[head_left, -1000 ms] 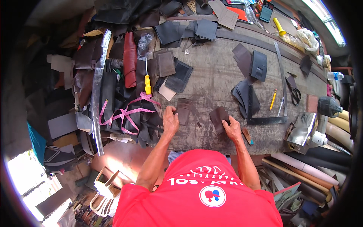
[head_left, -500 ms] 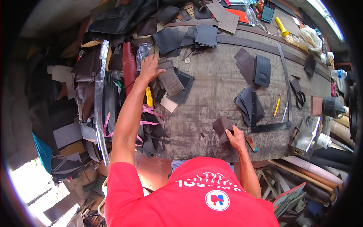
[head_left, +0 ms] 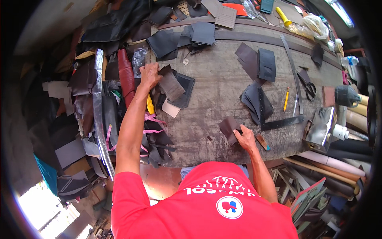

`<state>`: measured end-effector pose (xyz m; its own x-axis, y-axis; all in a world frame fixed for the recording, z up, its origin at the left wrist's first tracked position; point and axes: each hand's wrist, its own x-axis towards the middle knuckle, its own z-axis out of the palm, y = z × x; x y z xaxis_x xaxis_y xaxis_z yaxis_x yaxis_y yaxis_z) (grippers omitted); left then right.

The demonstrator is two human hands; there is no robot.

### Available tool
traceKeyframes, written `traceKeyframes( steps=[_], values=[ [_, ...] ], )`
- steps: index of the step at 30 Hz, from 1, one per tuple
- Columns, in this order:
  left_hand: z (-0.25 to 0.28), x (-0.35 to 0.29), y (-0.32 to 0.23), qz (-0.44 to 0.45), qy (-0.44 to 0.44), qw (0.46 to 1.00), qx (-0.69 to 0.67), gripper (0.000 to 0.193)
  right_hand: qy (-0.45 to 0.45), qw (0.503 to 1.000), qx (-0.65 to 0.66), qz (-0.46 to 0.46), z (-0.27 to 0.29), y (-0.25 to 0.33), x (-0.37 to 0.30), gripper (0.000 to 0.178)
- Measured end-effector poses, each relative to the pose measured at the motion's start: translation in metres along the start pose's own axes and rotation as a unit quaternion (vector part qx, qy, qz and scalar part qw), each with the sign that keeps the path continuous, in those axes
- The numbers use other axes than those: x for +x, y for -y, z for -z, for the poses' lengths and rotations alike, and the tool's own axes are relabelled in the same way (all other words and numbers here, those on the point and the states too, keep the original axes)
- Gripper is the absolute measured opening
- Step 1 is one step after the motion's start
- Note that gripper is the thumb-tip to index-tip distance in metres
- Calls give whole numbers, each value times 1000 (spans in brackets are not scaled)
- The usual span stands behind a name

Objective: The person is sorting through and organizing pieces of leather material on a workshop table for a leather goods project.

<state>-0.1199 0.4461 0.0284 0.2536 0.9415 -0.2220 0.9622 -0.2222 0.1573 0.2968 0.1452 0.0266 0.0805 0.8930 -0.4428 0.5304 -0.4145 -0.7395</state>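
Note:
My right hand [head_left: 245, 138] grips a small dark brown leather piece [head_left: 229, 129] above the near part of the worktable [head_left: 207, 139]. Farther off to the left, my left hand [head_left: 149, 76] has its fingers curled down beside a pile of leather pieces. What they close on, if anything, is hidden. The pile has a grey-brown piece [head_left: 172, 86] on top, black pieces [head_left: 185, 91] beneath and a beige piece [head_left: 171, 108] at its near side. Just beyond my left hand lies a crumpled clear plastic bag [head_left: 139, 61].
Black leather pieces [head_left: 251, 101] lie under a black metal square [head_left: 278, 123]. A yellow pencil [head_left: 286, 98], scissors [head_left: 308, 85] and a long metal ruler [head_left: 292, 71] are at the right. A red roll [head_left: 125, 75], yellow handle [head_left: 150, 104] and pink tape measure [head_left: 153, 130] crowd the left.
My left hand's fingers, stretched out before, are now curled in beside the pile. My right hand keeps hold of the brown leather piece. The whole view has shifted slightly.

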Motion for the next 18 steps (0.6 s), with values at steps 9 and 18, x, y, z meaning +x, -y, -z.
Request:
traceKeyframes(
  steps=[9,18],
  values=[
    [83,-66,-46,-113,-61,976,-175,39,-9,999,-9,51,-1,-9,1,33],
    [103,-140,-111,-20,-77,824,-561,27,-18,997,22,67,-7,-21,2,34]
  ],
)
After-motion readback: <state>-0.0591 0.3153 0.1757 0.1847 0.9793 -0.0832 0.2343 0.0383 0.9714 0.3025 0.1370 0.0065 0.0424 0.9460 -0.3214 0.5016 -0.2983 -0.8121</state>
